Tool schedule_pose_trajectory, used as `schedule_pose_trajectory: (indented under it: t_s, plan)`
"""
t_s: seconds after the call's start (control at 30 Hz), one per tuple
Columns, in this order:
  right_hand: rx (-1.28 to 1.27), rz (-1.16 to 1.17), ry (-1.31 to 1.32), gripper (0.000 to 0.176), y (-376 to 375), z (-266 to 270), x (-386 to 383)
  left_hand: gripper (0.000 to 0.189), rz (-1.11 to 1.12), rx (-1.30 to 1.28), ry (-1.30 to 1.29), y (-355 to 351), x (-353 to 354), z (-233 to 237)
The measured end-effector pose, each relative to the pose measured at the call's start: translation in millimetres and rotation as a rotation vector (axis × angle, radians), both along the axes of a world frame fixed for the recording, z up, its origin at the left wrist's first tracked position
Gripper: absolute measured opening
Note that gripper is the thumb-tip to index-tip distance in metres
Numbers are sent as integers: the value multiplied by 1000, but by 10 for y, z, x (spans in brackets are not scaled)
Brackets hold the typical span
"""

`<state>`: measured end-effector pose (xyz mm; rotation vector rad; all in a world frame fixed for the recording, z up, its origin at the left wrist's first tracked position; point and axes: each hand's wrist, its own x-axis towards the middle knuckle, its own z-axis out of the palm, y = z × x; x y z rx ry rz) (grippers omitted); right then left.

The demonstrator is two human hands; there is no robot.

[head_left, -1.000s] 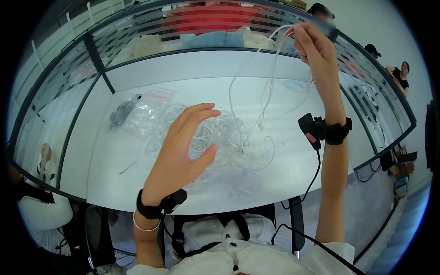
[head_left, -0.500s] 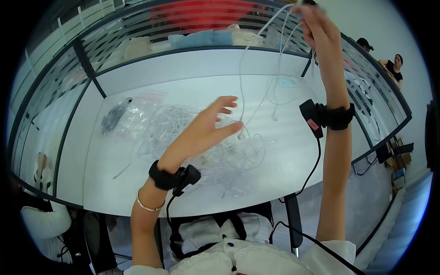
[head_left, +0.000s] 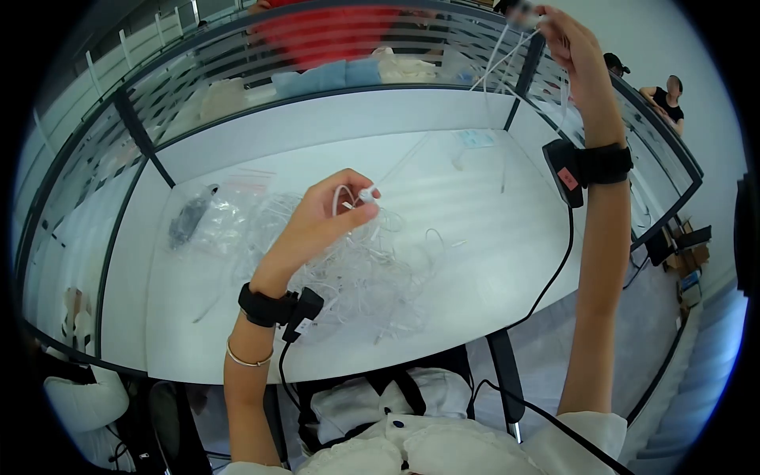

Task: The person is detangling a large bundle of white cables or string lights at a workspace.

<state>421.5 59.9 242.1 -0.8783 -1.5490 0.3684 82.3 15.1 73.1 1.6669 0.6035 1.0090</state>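
Note:
My left hand (head_left: 328, 212) is closed on a white cable (head_left: 339, 192), with a small white end piece (head_left: 366, 195) between thumb and fingers. Below it lies a tangled heap of thin white cables (head_left: 356, 273) on the white desk (head_left: 507, 261). High at the upper right, my right hand (head_left: 575, 51) pinches several white cables (head_left: 492, 67), which hang down blurred by motion. The things at its fingertips are too smeared to name.
A clear plastic bag (head_left: 222, 226) and a dark grey bundle (head_left: 190, 222) lie at the desk's left. A pale blue slip (head_left: 476, 139) is near the back. A partition (head_left: 317, 115) surrounds the desk; a person in red (head_left: 324, 32) is beyond it.
My left hand has gone from spread fingers to a grip on a white cable, shifting slightly left. My right hand has moved right, and its hanging cables have swung away from the heap.

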Motion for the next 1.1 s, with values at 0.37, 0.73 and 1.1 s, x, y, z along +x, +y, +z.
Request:
schedule_pose_trajectory:
  t_s: [0.37, 0.73, 1.1]
  plan:
    - [-168, -47, -207, 33, 76, -389, 49, 17, 79, 29, 170, 94, -327, -81]
    - [-211, -70, -290, 35, 113, -495, -102, 7, -139, -277, 39, 86, -219, -178]
    - [-290, -76, -213, 31, 200, -729, 51, 31, -163, -313, -310, 72, -254, -313]
